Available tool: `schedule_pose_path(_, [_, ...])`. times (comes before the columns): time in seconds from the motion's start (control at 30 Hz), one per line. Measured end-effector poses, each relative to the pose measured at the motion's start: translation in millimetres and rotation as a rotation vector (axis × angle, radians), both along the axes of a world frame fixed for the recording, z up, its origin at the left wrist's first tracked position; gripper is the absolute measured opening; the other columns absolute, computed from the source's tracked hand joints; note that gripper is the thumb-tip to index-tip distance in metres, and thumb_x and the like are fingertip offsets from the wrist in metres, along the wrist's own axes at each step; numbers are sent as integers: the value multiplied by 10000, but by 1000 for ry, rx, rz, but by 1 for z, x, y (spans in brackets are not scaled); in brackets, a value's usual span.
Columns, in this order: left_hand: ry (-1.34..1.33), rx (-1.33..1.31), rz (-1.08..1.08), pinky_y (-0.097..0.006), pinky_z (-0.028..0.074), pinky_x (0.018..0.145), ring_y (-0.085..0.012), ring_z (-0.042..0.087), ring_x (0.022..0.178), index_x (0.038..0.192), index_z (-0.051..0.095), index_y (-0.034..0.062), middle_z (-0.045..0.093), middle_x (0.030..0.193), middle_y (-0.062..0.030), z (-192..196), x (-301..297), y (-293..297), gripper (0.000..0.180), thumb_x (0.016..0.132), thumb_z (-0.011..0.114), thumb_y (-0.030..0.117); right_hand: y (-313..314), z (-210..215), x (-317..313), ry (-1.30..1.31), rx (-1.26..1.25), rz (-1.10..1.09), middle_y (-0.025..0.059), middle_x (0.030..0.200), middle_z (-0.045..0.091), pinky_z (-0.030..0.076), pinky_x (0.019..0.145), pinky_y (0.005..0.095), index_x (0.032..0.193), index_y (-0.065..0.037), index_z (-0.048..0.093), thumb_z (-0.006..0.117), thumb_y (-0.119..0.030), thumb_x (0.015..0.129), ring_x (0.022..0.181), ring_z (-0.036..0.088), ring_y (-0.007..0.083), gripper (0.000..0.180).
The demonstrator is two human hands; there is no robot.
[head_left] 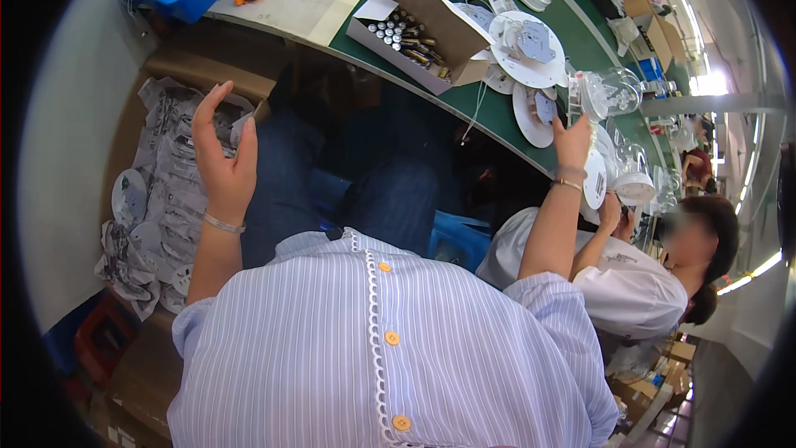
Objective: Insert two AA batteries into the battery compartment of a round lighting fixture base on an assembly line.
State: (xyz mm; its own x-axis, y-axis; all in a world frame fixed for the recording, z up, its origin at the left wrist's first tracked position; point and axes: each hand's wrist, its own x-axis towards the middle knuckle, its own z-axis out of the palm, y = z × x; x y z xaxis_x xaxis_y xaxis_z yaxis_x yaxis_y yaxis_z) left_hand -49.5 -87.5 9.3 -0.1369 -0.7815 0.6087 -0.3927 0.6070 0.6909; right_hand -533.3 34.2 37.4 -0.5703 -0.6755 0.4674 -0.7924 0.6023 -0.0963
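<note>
your left hand (pixel 222 158) hangs open and holds nothing, fingers loosely spread above a cardboard box (pixel 195 75) of bagged white discs (pixel 153 207) at your left. your right hand (pixel 572 139) reaches up to the green surface (pixel 497 112), fingers at a white round disc (pixel 595 178) on its near edge; you cannot tell whether it grips. a co-worker in white (pixel 630 286) sits just beside your right arm

- Bagged round white plates (pixel 157 207) — clear plastic bags, piled loosely in an open cardboard carton at the person's left.
- Round white disc (pixel 594 178) — held on edge at the green bench's near edge, with clear glass covers just beside it.
</note>
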Motion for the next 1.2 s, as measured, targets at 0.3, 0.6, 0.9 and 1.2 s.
schedule_pose_path(0.3, [-117, -53, 137, -360, 348, 933, -291, 470, 1076, 1134, 491, 34, 520, 1133, -126, -27, 13, -20, 377, 768, 584, 51, -79, 31, 155, -303, -78, 768, 147, 860, 626, 453, 745, 359, 921, 4, 610, 585, -123, 775, 819, 590, 313, 196])
schedule_pose_path(0.6, [-574, 500, 574, -419, 392, 888, -334, 510, 1036, 1109, 522, 50, 563, 1085, -170, -166, 150, -38, 423, 728, 602, 213, -165, -2, 149, -362, 444, 547, 193, 956, 625, 467, 789, 383, 1071, 6, 569, 714, -239, 674, 893, 605, 330, 488])
schedule_pose_path(0.9, [-1031, 1241, 1012, -404, 383, 938, -344, 469, 1108, 1162, 511, 79, 494, 1184, -170, -219, 228, 53, 431, 756, 555, 214, -164, -13, 154, -159, 443, 560, 210, 949, 616, 459, 790, 404, 1125, -54, 541, 659, -232, 725, 900, 585, 365, 454])
schedule_pose_path(1.2, [-1142, 587, 1090, -395, 369, 938, -325, 450, 1115, 1149, 462, 49, 458, 1207, -158, -214, 292, 45, 426, 743, 557, 137, -174, 2, 167, -12, 683, 566, 242, 935, 601, 454, 759, 460, 1065, -1, 492, 603, -226, 782, 891, 567, 408, 379])
